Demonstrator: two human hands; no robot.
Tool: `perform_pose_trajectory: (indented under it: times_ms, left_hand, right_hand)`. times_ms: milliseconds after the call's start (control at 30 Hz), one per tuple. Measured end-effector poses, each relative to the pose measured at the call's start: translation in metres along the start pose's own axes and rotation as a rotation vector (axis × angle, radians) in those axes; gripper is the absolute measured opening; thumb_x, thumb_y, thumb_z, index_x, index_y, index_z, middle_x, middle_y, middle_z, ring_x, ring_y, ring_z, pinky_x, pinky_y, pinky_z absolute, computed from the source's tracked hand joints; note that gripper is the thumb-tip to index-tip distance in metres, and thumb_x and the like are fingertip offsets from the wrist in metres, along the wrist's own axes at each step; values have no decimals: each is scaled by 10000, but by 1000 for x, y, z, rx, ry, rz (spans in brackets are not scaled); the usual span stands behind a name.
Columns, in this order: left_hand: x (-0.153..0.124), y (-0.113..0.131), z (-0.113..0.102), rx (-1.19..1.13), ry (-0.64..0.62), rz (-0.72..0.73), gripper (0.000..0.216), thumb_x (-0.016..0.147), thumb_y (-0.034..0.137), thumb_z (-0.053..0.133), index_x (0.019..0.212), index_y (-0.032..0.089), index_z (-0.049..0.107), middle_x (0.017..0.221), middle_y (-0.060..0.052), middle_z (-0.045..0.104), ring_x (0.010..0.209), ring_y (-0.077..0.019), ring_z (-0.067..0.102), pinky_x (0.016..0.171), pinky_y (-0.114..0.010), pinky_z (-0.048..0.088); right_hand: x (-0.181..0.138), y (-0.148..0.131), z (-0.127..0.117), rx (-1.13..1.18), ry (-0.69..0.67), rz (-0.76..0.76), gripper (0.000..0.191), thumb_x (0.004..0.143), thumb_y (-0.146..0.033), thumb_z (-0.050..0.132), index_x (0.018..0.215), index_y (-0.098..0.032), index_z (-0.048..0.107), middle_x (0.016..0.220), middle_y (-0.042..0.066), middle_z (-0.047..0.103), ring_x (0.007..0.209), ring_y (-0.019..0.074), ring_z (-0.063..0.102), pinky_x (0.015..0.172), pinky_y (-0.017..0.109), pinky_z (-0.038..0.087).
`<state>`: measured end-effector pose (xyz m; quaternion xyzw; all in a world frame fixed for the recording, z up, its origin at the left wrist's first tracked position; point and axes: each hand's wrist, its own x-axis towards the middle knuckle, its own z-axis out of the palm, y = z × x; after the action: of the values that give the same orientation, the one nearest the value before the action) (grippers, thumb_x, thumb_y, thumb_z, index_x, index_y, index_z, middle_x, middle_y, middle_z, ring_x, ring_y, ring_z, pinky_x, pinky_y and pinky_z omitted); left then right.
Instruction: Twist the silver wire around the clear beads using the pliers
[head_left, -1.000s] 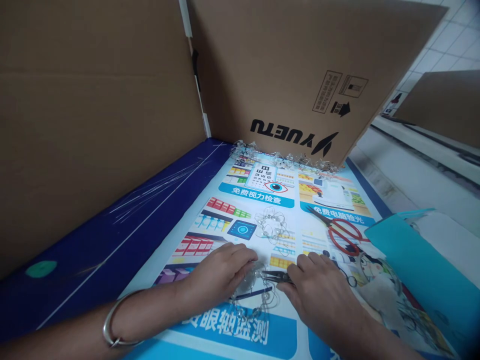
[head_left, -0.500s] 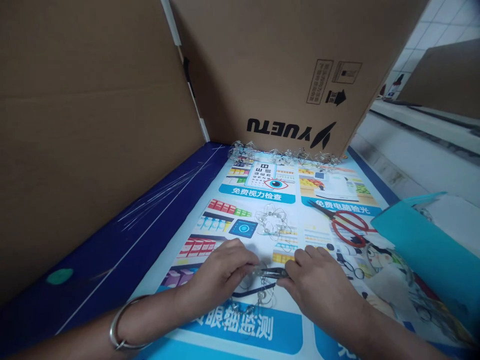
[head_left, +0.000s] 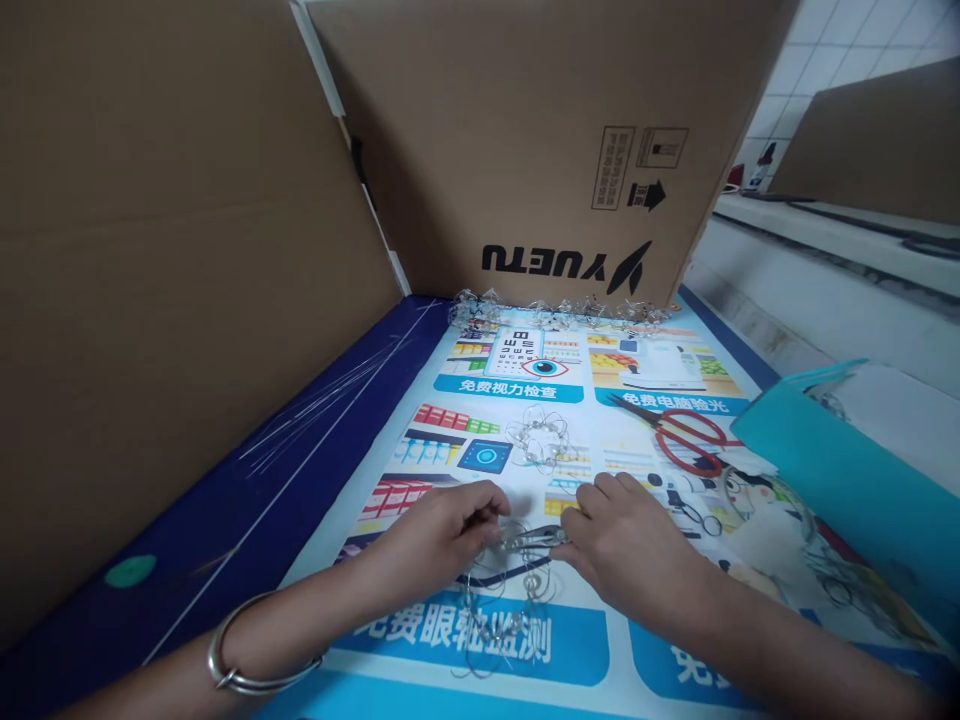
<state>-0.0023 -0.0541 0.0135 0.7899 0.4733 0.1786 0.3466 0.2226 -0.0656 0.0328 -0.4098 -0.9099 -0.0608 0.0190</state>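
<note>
My left hand (head_left: 459,522), with a silver bangle at the wrist, pinches the upper edge of a beaded wire ring (head_left: 531,585). Clear beads and thin wire loops of this ring hang below the fingers, over the printed mat. In my right hand (head_left: 626,535) is a pair of small pliers (head_left: 534,538), its handles mostly hidden by the closed fingers. The plier jaws point left and reach the wire beside my left fingertips, slightly apart. A second beaded wire ring (head_left: 541,440) lies flat just beyond my hands.
Red-handled scissors (head_left: 686,440) lie to the right, near a turquoise box (head_left: 862,480). More beaded wire pieces (head_left: 555,314) line the foot of the upright cardboard (head_left: 555,150). Loose wire strands (head_left: 315,405) rest on the dark blue strip at left.
The plier jaws look wider apart than before. More of the hanging ring shows below my left hand. The whole view has shifted slightly.
</note>
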Motion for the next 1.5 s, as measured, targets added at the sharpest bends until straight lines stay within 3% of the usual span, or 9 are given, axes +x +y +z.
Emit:
perform_pose_trajectory:
  times_ms: [233,600,833,1100,1500]
  left_hand:
    - [-1,6,-8,106,-59,54,125,774,138,482,822,200,580,700,29,582,628,-118,518,556,-216,347]
    - [-4,11,2,67,38,208,114,802,88,428,778,180,491,741,11,540,651,-113,465,581,-226,357]
    - [-3,8,7,57,45,158,78,815,124,420,812,179,474,725,10,507,618,-112,442,538,-223,339]
    - [-3,3,9,66,92,201,90,811,105,421,804,182,466,733,11,508,623,-112,442,550,-230,336]
    - [-10,-1,18,191,137,367,128,807,72,359,826,188,408,799,-19,506,710,-145,450,611,-263,355]
  right_hand:
    - [1,-2,1,-13,-2,-27,207,811,-404,565,766,-203,587,771,22,562,782,199,468,680,321,284]
    - [4,-3,1,-1,2,-31,219,793,-414,585,759,-198,578,762,23,550,778,203,468,676,331,283]
    - [1,-1,-1,-12,-7,1,195,802,-394,574,770,-202,583,761,30,559,784,205,474,694,334,290]
    - [-5,1,-23,25,-111,104,217,848,-388,492,781,-215,605,766,36,587,748,210,502,649,325,293]
    - [-7,-22,-43,-38,-188,183,264,836,-403,473,694,-228,610,700,33,591,653,199,513,568,308,261]
